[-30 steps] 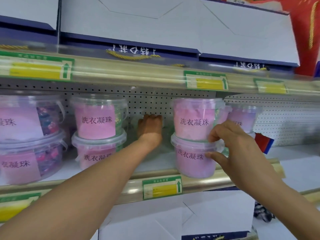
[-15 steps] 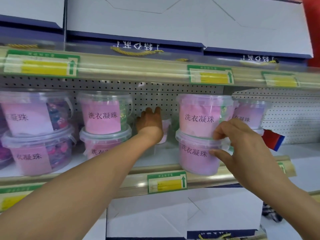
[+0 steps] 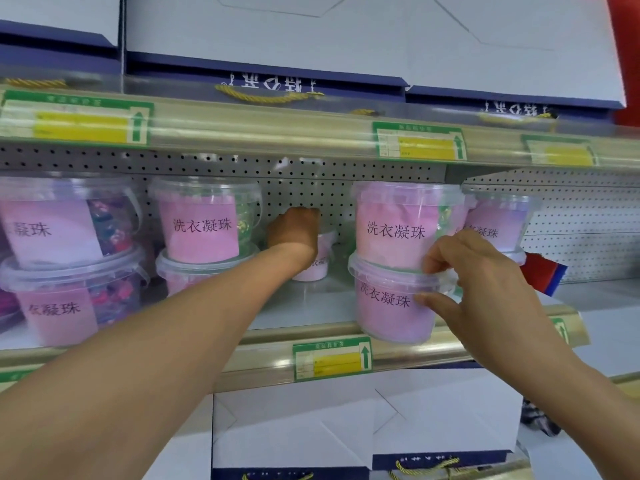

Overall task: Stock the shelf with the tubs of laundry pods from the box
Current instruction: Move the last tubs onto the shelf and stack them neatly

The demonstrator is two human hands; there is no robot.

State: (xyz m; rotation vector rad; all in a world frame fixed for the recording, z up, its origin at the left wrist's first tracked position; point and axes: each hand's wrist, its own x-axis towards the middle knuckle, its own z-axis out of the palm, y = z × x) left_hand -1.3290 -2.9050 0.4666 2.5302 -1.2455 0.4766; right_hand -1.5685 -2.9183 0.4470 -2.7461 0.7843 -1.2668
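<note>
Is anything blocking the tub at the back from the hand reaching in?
No. The left hand already rests on the small back tub, in the open gap between the left stack and the right stack.

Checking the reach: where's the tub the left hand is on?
In the head view, the small tub sits deep at the shelf's back, centre, against the pegboard, under the left hand, between the two front stacks.

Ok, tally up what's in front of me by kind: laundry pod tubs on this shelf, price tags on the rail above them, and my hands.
Tubs plainly in view: 8
Price tags on the upper rail: 3
Hands: 2
Total: 13
A lid edge under the right rear tub hints at one more.
</note>
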